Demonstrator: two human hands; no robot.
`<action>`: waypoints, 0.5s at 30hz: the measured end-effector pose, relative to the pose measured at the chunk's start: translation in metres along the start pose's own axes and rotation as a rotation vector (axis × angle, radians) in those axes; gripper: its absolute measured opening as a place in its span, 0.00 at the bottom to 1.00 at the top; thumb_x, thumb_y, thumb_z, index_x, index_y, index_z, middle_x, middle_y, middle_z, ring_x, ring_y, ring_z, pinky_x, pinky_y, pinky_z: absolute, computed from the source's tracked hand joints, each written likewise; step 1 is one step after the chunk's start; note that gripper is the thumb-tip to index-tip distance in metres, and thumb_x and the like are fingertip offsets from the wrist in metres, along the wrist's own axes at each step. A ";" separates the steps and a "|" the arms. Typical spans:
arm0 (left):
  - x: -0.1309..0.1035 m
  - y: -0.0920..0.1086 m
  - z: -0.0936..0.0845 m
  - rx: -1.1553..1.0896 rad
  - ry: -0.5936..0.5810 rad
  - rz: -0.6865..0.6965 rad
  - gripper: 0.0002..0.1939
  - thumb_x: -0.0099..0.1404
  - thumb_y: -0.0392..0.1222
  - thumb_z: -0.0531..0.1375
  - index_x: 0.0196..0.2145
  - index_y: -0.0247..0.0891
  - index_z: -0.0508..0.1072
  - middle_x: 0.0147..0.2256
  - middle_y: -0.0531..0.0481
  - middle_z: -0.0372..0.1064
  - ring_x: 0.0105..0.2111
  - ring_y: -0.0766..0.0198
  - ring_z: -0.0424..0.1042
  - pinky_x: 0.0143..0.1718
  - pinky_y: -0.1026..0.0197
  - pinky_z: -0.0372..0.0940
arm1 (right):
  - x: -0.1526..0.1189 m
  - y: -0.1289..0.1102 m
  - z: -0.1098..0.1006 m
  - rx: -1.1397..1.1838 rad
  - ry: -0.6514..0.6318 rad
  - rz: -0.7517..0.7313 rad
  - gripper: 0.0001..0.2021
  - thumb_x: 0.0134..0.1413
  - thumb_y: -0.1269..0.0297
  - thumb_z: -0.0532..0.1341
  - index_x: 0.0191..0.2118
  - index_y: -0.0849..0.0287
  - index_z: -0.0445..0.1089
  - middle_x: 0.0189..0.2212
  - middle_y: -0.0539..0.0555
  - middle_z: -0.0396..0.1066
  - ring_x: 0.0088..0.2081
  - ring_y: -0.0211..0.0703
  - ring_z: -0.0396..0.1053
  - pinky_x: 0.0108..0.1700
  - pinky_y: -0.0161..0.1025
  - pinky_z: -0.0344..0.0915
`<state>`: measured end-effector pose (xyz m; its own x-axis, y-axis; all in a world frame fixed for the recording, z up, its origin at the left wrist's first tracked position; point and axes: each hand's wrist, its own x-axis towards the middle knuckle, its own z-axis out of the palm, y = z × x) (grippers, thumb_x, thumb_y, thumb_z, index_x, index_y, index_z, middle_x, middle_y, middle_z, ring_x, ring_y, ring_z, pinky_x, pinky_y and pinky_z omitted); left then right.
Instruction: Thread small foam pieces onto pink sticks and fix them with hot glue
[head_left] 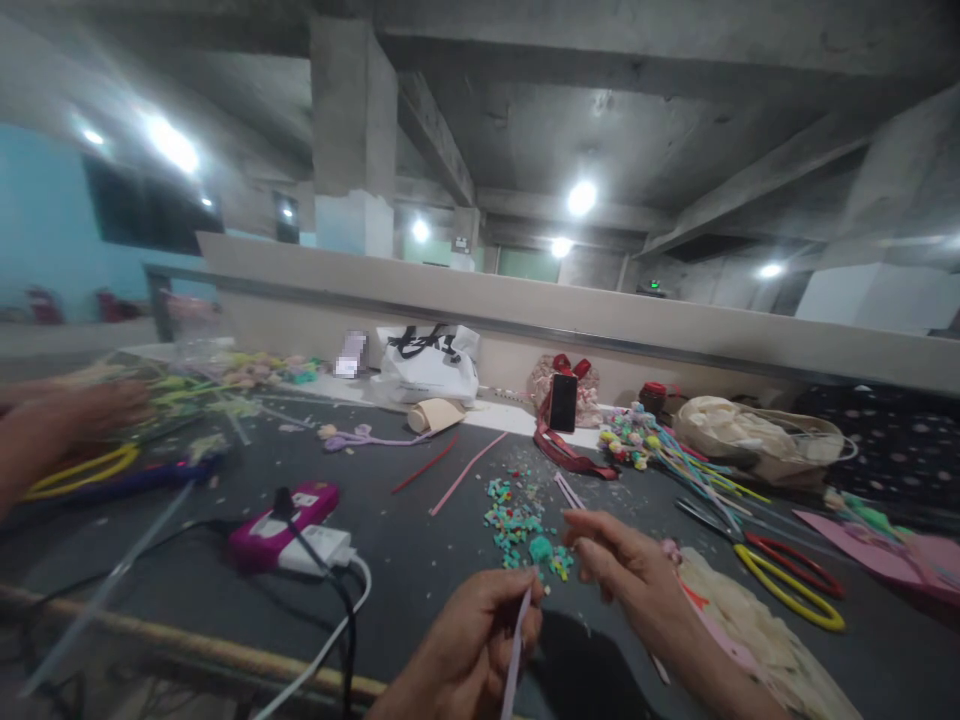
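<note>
My left hand [480, 635] is closed in a pinch around a thin pale lilac strip [514, 660], which runs down toward the bottom edge. Just right of it, my right hand [637, 585] has its fingers apart and slightly bent, with nothing visible between them. Beyond both hands lies a scatter of small green, yellow and red bits [516, 525]. A rounder teal tuft [540, 548] sits among them. Close to my right fingertips, two pale thin strips [568, 490] rest on the dark table [420, 560]. What lies under my right palm is hidden.
Yellow-handled scissors [791, 590] and a cream cloth-like pile [765, 610] lie right. Colourful stems [637, 435], a phone [563, 403] and a white bag [427, 362] stand behind. A magenta charger [262, 535] with cables lies left. Another person's blurred hand [82, 415] is far left.
</note>
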<state>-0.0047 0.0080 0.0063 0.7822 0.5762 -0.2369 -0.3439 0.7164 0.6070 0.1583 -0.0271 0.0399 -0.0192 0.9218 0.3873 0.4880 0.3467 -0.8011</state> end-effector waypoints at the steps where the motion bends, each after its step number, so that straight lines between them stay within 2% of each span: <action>1: -0.002 0.000 0.002 -0.009 -0.007 0.007 0.08 0.53 0.39 0.50 0.21 0.33 0.63 0.09 0.57 0.58 0.05 0.78 0.49 0.05 0.76 0.43 | -0.001 0.002 0.004 0.091 -0.032 0.073 0.13 0.49 0.64 0.53 0.43 0.56 0.62 0.31 0.52 0.66 0.24 0.34 0.62 0.20 0.29 0.56; 3: -0.004 0.000 0.004 -0.001 0.007 0.032 0.09 0.54 0.39 0.50 0.20 0.33 0.63 0.09 0.56 0.58 0.05 0.78 0.51 0.06 0.76 0.44 | -0.002 0.005 0.012 0.219 -0.088 0.136 0.17 0.46 0.63 0.56 0.44 0.57 0.61 0.33 0.52 0.66 0.25 0.34 0.62 0.19 0.28 0.55; 6: -0.004 0.000 0.006 0.030 0.035 0.062 0.09 0.54 0.39 0.51 0.21 0.32 0.63 0.10 0.56 0.59 0.06 0.77 0.52 0.06 0.76 0.46 | 0.001 0.006 0.021 0.274 -0.103 0.134 0.18 0.42 0.63 0.59 0.43 0.59 0.62 0.32 0.53 0.66 0.25 0.34 0.62 0.19 0.28 0.55; 12: -0.001 -0.002 0.004 0.162 0.085 0.103 0.10 0.52 0.44 0.54 0.23 0.34 0.63 0.09 0.58 0.59 0.05 0.76 0.52 0.04 0.74 0.46 | 0.007 0.002 0.032 0.287 -0.061 0.109 0.12 0.41 0.67 0.59 0.36 0.62 0.66 0.26 0.50 0.67 0.27 0.36 0.64 0.28 0.32 0.60; 15: 0.000 -0.004 0.005 0.223 0.099 0.148 0.14 0.51 0.49 0.55 0.22 0.35 0.63 0.09 0.58 0.58 0.05 0.77 0.52 0.05 0.75 0.46 | 0.008 -0.002 0.034 0.328 -0.088 0.119 0.11 0.41 0.66 0.59 0.34 0.62 0.67 0.25 0.50 0.67 0.26 0.36 0.64 0.27 0.31 0.60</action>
<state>-0.0005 0.0038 0.0079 0.6736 0.7115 -0.1998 -0.3188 0.5237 0.7900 0.1272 -0.0148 0.0289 -0.0609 0.9655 0.2530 0.1857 0.2600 -0.9476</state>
